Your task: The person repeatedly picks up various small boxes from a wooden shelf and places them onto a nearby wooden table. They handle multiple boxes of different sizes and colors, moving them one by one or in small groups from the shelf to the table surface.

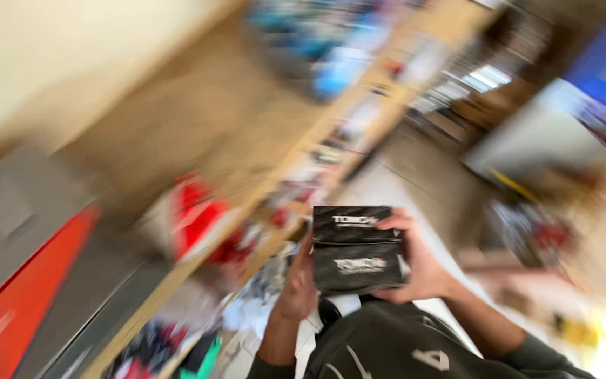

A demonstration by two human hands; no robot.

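A small black box with white print is held up in front of me, between both hands. My left hand grips its left side and lower corner. My right hand wraps around its right side, with fingers curled over the top right edge. The box sits tilted, its lid face turned toward me. The rest of the picture is heavily blurred by head motion.
A wooden shelf unit runs diagonally on the left, stacked with red, blue and white packaged goods. A red and grey panel fills the lower left. A pale tiled floor lies below, and more blurred goods stand at right.
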